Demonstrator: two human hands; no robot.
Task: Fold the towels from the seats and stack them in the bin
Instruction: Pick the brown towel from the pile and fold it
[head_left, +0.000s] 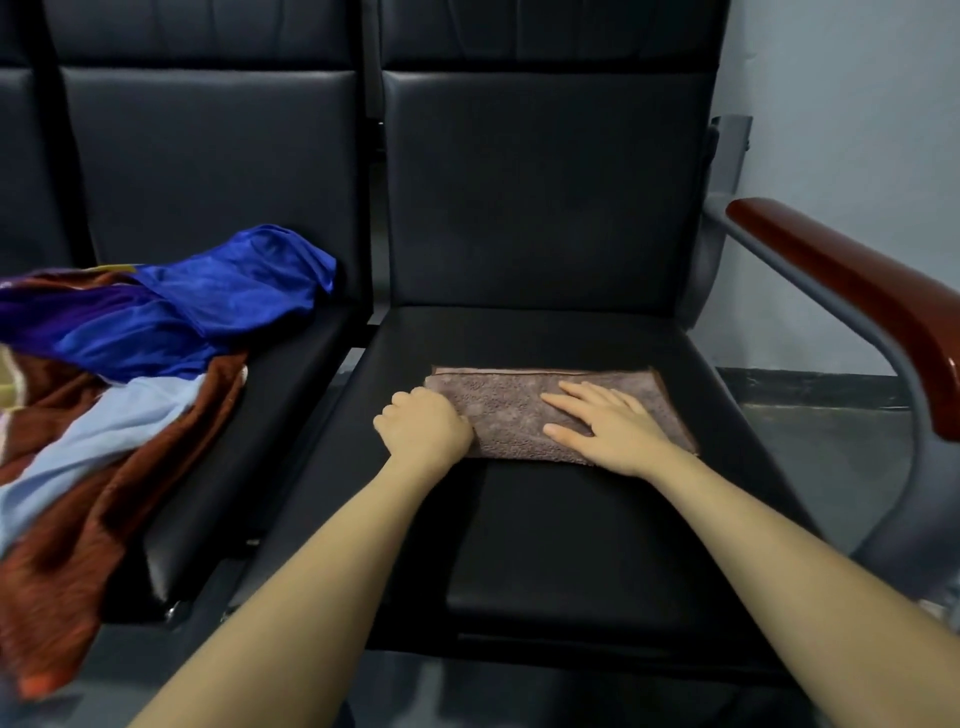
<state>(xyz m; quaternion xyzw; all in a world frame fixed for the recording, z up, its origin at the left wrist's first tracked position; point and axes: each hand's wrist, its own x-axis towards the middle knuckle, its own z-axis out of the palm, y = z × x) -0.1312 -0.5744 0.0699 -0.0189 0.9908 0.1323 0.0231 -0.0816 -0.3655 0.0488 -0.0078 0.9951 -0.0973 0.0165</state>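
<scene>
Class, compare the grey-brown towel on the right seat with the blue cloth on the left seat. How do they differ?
The grey-brown towel is folded into a flat rectangle; the blue cloth lies crumpled in a heap. The towel looks nubbly and matte; the blue cloth looks smooth and shiny. Both hands, left hand and right hand, are on the towel; none touches the blue cloth. Both lie on black seats.

Two hands: left hand (423, 426), right hand (613, 423). One folded towel (519, 410), centre. One cloth heap (119, 364), left. Two seats: right seat (571, 545), left seat (249, 415). One armrest (857, 296), right.
</scene>
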